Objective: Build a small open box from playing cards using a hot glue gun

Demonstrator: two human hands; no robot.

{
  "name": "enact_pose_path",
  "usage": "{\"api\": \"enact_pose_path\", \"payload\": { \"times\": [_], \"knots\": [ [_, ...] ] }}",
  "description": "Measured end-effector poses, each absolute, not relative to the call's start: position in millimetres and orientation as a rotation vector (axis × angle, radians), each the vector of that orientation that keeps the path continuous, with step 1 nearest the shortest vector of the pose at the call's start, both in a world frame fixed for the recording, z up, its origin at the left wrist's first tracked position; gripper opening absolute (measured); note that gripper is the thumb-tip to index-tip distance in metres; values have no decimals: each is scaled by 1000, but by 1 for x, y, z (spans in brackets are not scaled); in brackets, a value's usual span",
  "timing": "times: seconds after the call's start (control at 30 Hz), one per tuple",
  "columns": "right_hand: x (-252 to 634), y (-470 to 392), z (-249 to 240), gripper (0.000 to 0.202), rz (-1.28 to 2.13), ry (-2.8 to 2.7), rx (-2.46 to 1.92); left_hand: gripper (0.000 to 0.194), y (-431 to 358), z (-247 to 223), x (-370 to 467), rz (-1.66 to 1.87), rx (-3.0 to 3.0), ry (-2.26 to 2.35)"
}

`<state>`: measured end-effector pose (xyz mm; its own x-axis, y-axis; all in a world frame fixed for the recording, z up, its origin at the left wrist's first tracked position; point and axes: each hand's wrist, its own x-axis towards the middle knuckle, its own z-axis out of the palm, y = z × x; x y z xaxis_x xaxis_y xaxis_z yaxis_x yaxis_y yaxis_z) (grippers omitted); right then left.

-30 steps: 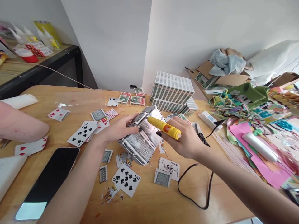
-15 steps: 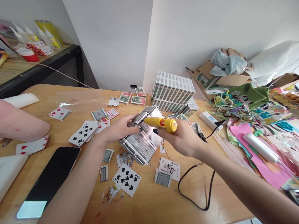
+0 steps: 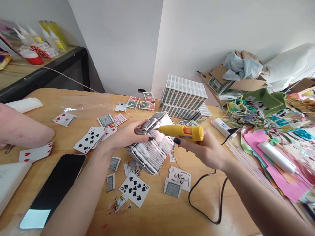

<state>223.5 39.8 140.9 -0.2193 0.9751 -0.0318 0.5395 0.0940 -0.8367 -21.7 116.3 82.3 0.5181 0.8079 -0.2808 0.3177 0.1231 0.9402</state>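
My left hand (image 3: 130,134) grips the left side of a boxy structure built from playing cards (image 3: 155,150), the thumb lying on its top face. The structure shows grey patterned card backs and is tilted above the table. In my right hand (image 3: 209,150) is a yellow hot glue gun (image 3: 184,131), with its nozzle pointing left, close over the card structure. Whether the nozzle touches the cards I cannot tell. Below lie a ten-like spade card (image 3: 134,189), a joker card (image 3: 180,177) and cut card pieces (image 3: 119,204).
Stacked card boxes (image 3: 184,93) stand at the back. A black phone (image 3: 54,190) lies at the left, near another person's arm (image 3: 24,127). A black cable (image 3: 190,200) loops at the right, beside a power strip (image 3: 222,127) and coloured craft scraps (image 3: 278,164).
My right hand has moved right with the glue gun, which now lies more side-on, its nozzle further right over the structure. My left hand keeps its hold.
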Motion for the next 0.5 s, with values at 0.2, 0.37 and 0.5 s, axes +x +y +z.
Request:
{"api": "enact_pose_path", "payload": {
  "times": [0.2,0.37,0.5],
  "knots": [
    [246,31,108,29,902,-1361,-1513,77,116,81,-25,496,1592,993],
    [237,23,69,44,834,-955,-1691,70,111,81,-24,496,1657,1001],
    [215,27,51,46,954,-796,-1564,71,107,74,-27,481,1577,1043]
  ]
}}
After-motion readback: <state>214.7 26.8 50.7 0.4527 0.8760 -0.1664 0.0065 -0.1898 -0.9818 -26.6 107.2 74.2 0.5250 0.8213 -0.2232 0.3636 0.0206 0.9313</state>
